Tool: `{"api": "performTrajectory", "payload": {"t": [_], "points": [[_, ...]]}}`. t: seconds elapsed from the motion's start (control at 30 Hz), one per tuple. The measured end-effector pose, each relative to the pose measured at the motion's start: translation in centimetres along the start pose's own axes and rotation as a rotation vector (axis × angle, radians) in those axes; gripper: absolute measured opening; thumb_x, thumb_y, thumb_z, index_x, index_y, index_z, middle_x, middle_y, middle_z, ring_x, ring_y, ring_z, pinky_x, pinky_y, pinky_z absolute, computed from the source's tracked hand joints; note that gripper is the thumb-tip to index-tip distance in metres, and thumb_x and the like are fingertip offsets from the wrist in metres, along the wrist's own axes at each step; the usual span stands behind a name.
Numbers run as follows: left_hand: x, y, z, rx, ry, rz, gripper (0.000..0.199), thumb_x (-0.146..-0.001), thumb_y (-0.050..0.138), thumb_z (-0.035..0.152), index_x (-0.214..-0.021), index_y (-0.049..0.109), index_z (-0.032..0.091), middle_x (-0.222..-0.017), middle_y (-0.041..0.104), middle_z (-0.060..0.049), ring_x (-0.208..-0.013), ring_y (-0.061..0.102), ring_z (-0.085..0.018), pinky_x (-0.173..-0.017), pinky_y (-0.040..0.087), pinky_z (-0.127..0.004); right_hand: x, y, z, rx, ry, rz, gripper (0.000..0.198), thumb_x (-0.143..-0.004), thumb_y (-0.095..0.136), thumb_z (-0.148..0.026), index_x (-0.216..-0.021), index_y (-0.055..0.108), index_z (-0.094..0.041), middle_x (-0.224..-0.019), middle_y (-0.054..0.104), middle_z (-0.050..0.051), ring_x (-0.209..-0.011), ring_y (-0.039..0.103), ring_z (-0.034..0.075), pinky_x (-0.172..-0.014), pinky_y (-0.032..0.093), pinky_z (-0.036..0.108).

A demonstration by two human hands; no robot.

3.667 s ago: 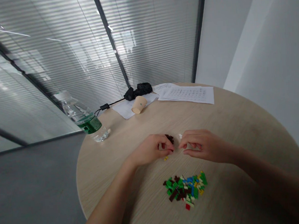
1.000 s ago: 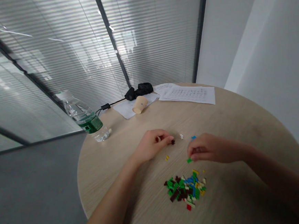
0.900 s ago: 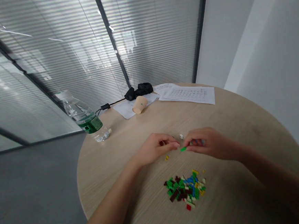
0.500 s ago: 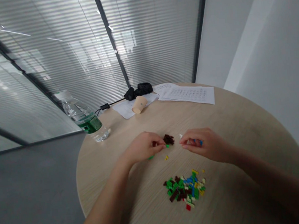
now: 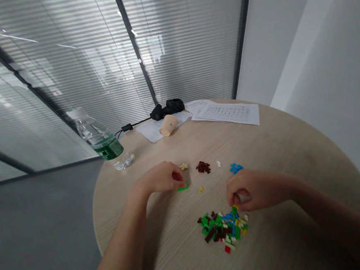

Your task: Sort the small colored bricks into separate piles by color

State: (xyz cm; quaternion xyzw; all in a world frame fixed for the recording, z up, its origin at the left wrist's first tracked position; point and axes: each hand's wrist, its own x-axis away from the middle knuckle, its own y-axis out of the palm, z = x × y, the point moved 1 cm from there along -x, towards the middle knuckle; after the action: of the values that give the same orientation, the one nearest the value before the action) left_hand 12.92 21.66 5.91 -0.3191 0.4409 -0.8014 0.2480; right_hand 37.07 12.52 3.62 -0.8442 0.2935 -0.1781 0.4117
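Note:
My left hand is closed in a pinch, its fingertips down on a green building brick on the table. My right hand reaches to the upper right edge of a mixed brick pile, thumb and finger pinched on a yellow brick. The pile holds green, brown, blue, yellow, cream and red pieces. Beyond the hands lie small sorted groups: cream bricks, dark brown bricks, white bricks, blue bricks and yellow bricks.
A water bottle with a green label stands at the table's left edge. Toward the back are a paper cup on its side, a black bundle with a cable, and printed sheets. The round table meets a glass partition.
My left hand has moved left from beside the brown bricks to the green ones. My right hand has come from near the white bricks toward me, down to the mixed pile.

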Motion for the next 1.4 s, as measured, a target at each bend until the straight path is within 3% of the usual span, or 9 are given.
{"api": "performTrajectory", "payload": {"t": [0.3,0.47,0.53,0.63,0.8,0.93,1.07,1.2,1.4], "points": [[0.0,0.0,-0.5,-0.109,-0.07,-0.001,0.026,-0.07,0.057,0.041,-0.063,0.063,0.016,-0.053,0.052,0.002,-0.049,0.044,-0.01,-0.047,0.026,-0.021,-0.2,-0.2,0.2,0.044,0.046,0.065,0.01,-0.069,0.059,-0.013,-0.077,0.064,-0.014,-0.075,0.061,0.003,-0.066,0.052,0.012,-0.064,0.04,0.023],[-0.2,-0.5,0.9,-0.19,-0.061,0.255,0.03,-0.076,0.053,0.042,-0.068,0.064,0.015,-0.062,0.057,-0.001,-0.054,0.046,-0.012,-0.051,0.028,-0.024,-0.6,-0.2,0.5,0.138,0.074,0.323,0.008,-0.075,0.058,-0.019,-0.082,0.061,-0.015,-0.079,0.061,0.003,-0.068,0.052,0.013,-0.067,0.041,0.026],[-0.5,0.0,2.1,-0.072,0.024,0.302,0.029,-0.079,0.051,0.041,-0.073,0.064,0.016,-0.065,0.058,-0.001,-0.057,0.047,-0.011,-0.054,0.031,-0.023,-1.0,0.0,0.5,0.161,0.07,0.446,0.008,-0.077,0.058,-0.02,-0.083,0.06,-0.016,-0.082,0.061,0.004,-0.067,0.052,0.012,-0.067,0.041,0.026],[-1.2,1.6,3.8,0.265,0.173,0.188,0.03,-0.083,0.049,0.041,-0.076,0.064,0.015,-0.064,0.056,0.001,-0.057,0.046,-0.009,-0.054,0.034,-0.021,-1.4,0.4,0.3,0.179,0.014,0.593,0.008,-0.08,0.057,-0.023,-0.085,0.059,-0.017,-0.086,0.061,0.004,-0.072,0.053,0.013,-0.069,0.041,0.025],[-2.3,3.8,5.2,0.602,0.267,0.098,0.027,-0.08,0.056,0.037,-0.067,0.06,0.013,-0.059,0.052,0.003,-0.055,0.043,-0.007,-0.052,0.034,-0.02,-1.6,0.5,0.0,0.197,-0.015,0.675,0.01,-0.082,0.057,-0.028,-0.08,0.059,-0.018,-0.078,0.059,0.003,-0.071,0.052,0.013,-0.064,0.039,0.023],[-2.2,3.4,4.7,0.477,0.248,0.101,0.019,-0.079,0.056,0.029,-0.071,0.063,0.014,-0.061,0.056,0.002,-0.057,0.046,-0.008,-0.055,0.036,-0.02,-1.2,0.0,0.1,0.183,0.016,0.612,0.014,-0.082,0.057,-0.031,-0.085,0.06,-0.017,-0.077,0.059,0.002,-0.067,0.05,0.012,-0.062,0.038,0.023],[-1.5,2.3,4.2,0.108,0.308,0.102,0.009,-0.075,0.056,0.016,-0.075,0.066,0.017,-0.071,0.062,0.001,-0.062,0.051,-0.009,-0.059,0.038,-0.02,-0.3,-0.6,0.2,0.122,0.043,0.288,0.01,-0.077,0.06,-0.026,-0.076,0.063,-0.016,-0.066,0.059,0.0,-0.058,0.049,0.01,-0.058,0.037,0.022],[-1.3,1.8,3.9,-0.107,0.315,0.105,0.005,-0.072,0.062,0.02,-0.072,0.067,0.018,-0.075,0.063,0.0,-0.068,0.054,-0.012,-0.063,0.039,-0.023,0.6,-0.9,0.3,-0.04,0.185,-0.004,0.008,-0.067,0.062,-0.015,-0.074,0.066,-0.014,-0.061,0.059,-0.001,-0.054,0.051,0.009,-0.053,0.039,0.02],[-1.4,2.1,3.7,-0.129,0.335,0.061,0.008,-0.073,0.064,0.025,-0.073,0.067,0.018,-0.074,0.062,0.0,-0.066,0.054,-0.012,-0.063,0.039,-0.023,0.9,-0.5,0.4,-0.069,0.285,-0.104,0.014,-0.063,0.06,-0.01,-0.075,0.068,-0.014,-0.063,0.062,0.0,-0.056,0.055,0.01,-0.053,0.041,0.019]]}}
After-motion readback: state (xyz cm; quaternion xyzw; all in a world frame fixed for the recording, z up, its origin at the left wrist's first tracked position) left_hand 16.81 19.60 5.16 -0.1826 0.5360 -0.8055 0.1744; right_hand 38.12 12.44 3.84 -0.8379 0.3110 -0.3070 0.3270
